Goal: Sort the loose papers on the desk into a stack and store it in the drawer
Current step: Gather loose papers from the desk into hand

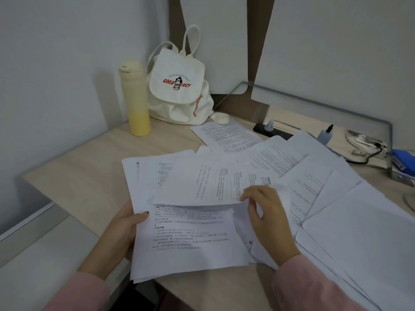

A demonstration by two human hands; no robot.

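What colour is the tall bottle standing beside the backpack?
The bottle is cream at the top, shading to yellow at the base; it shows in the head view.

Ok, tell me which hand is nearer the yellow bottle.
Left. The left hand grips the stack at its left edge, on the yellow bottle's side of the desk; the right hand pinches a sheet farther to the right.

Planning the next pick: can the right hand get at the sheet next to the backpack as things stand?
Probably yes, once free: the right hand now pinches a printed sheet. The far sheet lies mostly uncovered, with only flat papers between.
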